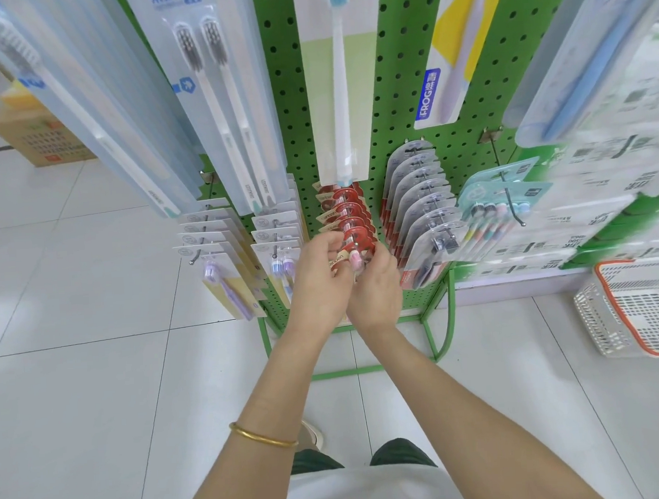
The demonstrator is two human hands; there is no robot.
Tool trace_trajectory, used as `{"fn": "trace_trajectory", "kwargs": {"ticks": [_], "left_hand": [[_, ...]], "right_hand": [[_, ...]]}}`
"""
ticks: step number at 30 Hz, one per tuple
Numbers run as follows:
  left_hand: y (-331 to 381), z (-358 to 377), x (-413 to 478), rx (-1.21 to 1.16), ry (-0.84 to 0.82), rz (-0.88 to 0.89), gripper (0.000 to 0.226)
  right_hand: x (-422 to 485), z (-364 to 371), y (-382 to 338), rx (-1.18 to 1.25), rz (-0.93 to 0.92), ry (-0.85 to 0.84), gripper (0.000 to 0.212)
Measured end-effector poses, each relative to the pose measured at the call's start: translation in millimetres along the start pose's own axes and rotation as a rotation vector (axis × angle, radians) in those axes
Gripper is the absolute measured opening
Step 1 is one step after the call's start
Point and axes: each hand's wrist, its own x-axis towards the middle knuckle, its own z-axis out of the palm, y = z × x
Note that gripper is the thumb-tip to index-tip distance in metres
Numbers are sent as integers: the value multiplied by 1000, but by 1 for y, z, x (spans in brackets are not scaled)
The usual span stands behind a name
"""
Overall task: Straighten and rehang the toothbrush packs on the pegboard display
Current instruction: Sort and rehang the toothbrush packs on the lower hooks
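Note:
A green pegboard carries rows of toothbrush packs on hooks. In the lower middle a stack of red-topped packs hangs on one hook. My left hand and my right hand meet at the front of that stack. Both pinch the frontmost red pack, which shows pink bristles, right at the hook's tip. The lower part of that pack is hidden behind my hands. Grey-topped packs hang just to the right, white-carded packs just to the left.
Long toothbrush packs hang overhead across the board. A teal pack hangs on a hook at the right. A white and orange basket sits on the floor at right. A cardboard box stands far left on the tiled floor.

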Motion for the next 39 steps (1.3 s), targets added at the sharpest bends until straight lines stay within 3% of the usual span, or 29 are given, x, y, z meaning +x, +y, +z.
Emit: {"fn": "trace_trajectory", "kwargs": {"ticks": [5,13,29,39], "left_hand": [[0,6,-3,30,0,11,38],[0,12,-3,7,65,37,36],[1,7,7,175,4,111,43],[4,9,11,126,4,98,42]], "right_hand": [[2,-8,16,-32,-44,-49,71],[21,-41,5,105,-282,172,39],[159,-21,-51,-190,-225,-187,25],[168,-17,-62,-208,-208,-242,18]]}}
